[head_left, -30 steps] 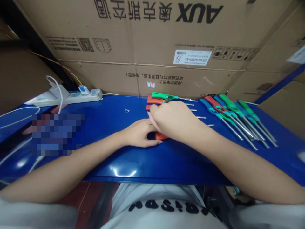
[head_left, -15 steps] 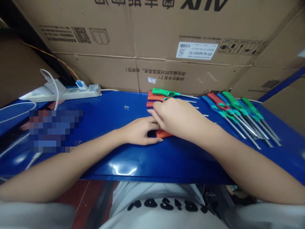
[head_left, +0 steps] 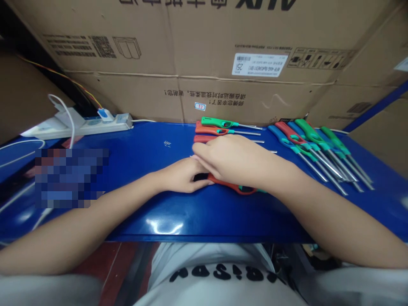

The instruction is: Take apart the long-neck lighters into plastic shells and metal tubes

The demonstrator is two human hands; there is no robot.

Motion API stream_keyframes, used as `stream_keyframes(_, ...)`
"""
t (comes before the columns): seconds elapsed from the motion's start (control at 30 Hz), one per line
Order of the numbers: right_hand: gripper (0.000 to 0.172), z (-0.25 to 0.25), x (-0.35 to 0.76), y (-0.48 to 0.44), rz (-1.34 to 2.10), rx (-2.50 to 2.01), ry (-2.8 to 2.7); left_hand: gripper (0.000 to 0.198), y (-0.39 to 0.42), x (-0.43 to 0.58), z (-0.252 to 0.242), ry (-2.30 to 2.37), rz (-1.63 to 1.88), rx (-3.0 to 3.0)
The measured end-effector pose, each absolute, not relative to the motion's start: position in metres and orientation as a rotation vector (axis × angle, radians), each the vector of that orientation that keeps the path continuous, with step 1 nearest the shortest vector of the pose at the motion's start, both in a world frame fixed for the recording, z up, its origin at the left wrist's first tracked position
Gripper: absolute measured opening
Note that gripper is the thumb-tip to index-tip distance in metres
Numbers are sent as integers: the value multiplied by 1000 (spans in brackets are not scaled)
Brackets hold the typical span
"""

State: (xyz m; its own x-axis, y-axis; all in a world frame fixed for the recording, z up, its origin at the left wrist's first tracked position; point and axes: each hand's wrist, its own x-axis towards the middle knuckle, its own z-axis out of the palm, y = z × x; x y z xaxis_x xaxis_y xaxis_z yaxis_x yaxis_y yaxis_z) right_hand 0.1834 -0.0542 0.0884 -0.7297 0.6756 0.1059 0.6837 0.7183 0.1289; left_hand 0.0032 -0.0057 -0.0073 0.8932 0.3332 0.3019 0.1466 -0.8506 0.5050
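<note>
A red gas lighter [head_left: 237, 187] with a green trigger part lies at the middle of the blue table. My left hand [head_left: 181, 175] is closed on the left end of its handle, thumb along the near side. Right over that end, my right hand [head_left: 223, 155] is closed with its fingers curled in; whatever they pinch is hidden. My right hand and forearm cover much of the lighter. Just beyond lie a green lighter [head_left: 215, 122], an orange lighter [head_left: 207, 130] and a red lighter [head_left: 204, 139], their metal tubes pointing right.
Several more lighters [head_left: 314, 136] lie in a pile at the right. Small pale slivers [head_left: 167, 143] lie on the blue table [head_left: 143, 148]. A power strip [head_left: 86, 126] with cables stands at the back left. A large cardboard box [head_left: 204, 89] rises behind the table.
My right hand has shifted slightly left and down over the handle end. More of the red lighter's near side now shows below my right hand. The camera view has shifted a little.
</note>
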Motion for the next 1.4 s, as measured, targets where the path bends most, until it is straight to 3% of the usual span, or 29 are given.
stream_keyframes(0.33, 29, 97, 195, -59, 43, -1058, -2881, 26, 0, 1, -12, 362, 557, 2597)
stream_keyframes(0.43, 23, 98, 190, -61, -119, -1266, -2829, 27, -1, 0, -11, 374, 526, 2632)
stream_keyframes(0.53, 29, 96, 185, -59, -271, -1324, -2777, 28, -2, 0, -11, 456, 485, 2637)
stream_keyframes(0.67, 13, 95, 191, -56, -38, -1140, -2845, 27, -1, 1, -10, 416, 502, 2632)
stream_keyframes(0.77, 19, 99, 198, -59, 169, -1052, -2861, 29, 0, 1, -10, 353, 573, 2646)
stream_keyframes(0.87, 13, 100, 196, -60, 48, -1181, -2838, 29, 0, 1, -10, 354, 592, 2665)
stream_keyframes(0.97, 27, 98, 192, -57, -173, -1288, -2797, 28, -1, 0, -9, 430, 528, 2680)
stream_keyframes(1.17, 21, 104, 198, -55, 135, -1192, -2874, 32, -1, 0, -10, 394, 577, 2704)
stream_keyframes(1.4, 28, 102, 197, -51, -39, -1264, -2807, 36, 0, -1, -10, 421, 537, 2735)
